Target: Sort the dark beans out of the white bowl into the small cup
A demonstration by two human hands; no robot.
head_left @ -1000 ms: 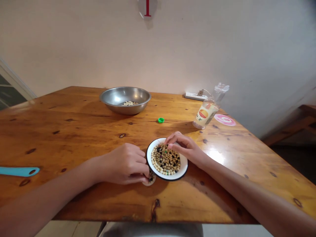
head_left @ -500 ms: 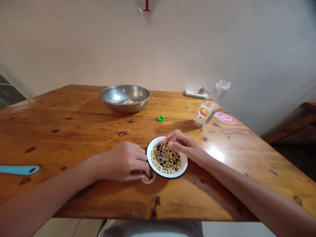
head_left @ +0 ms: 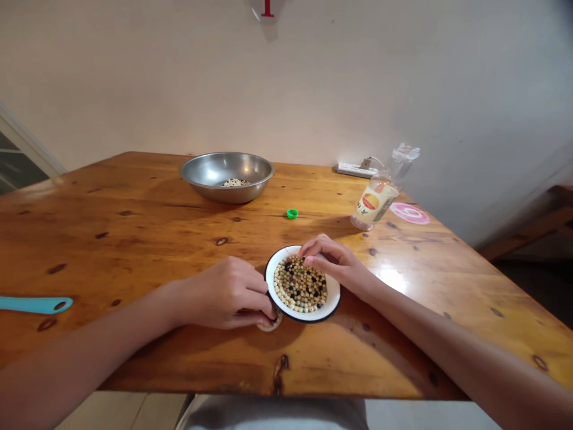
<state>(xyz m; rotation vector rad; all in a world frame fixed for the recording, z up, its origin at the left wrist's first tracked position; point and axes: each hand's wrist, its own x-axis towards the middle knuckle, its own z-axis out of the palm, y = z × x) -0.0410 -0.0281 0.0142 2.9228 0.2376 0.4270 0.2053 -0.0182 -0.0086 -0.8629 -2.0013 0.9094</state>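
A white bowl with a dark rim (head_left: 333, 298) sits near the table's front edge, filled with several tan, black and a few green beads (head_left: 299, 286). My right hand (head_left: 333, 263) rests over the bowl's far side, fingertips pinched down into the beads. My left hand (head_left: 228, 292) lies curled on the table against the bowl's left side, fingers closed over a small round lid-like dish (head_left: 271, 325) that peeks out under them. What the left fingers pinch is hidden.
A steel bowl (head_left: 226, 175) with a few pale beads stands at the back. A green cap (head_left: 292, 213) lies mid-table. A tilted plastic bottle (head_left: 380, 194), a pink sticker (head_left: 409, 213) and a power strip (head_left: 356, 170) are at the right rear. A blue handle (head_left: 33, 304) lies far left.
Both hands stay at the bowl with only small finger movements. The camera has tipped slightly, shifting the scene up a little.
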